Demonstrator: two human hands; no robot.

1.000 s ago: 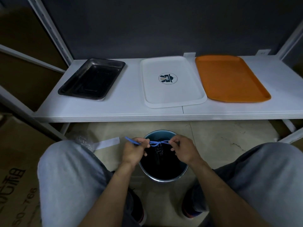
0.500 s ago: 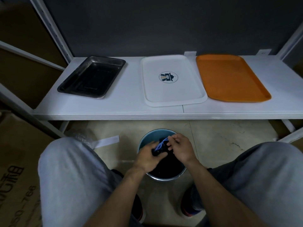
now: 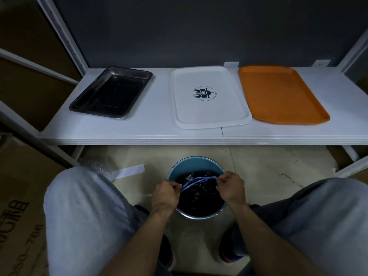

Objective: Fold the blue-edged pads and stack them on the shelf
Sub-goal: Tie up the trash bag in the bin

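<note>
Found blue-edged pad (image 3: 199, 180) stretched between both hands, directly over the bucket (image 3: 191, 163) on the floor. Noted left hand (image 3: 166, 193) with fingers curled, pinching the pad's left end; right hand (image 3: 231, 188) likewise curled, gripping the right end slightly higher. Saw only the blue edging clearly; cannot separate the pad's dark body from the bucket's dark contents. Recorded white shelf (image 3: 159, 129) beyond the bucket, well apart from the hands, carrying metal tray (image 3: 111, 92) at left, white tray (image 3: 211, 114) in the middle, orange tray (image 3: 278, 94) at right. Noted grey-trousered knees (image 3: 83, 206) either side of the bucket, and the shelf's front lip between hands and trays.
</note>
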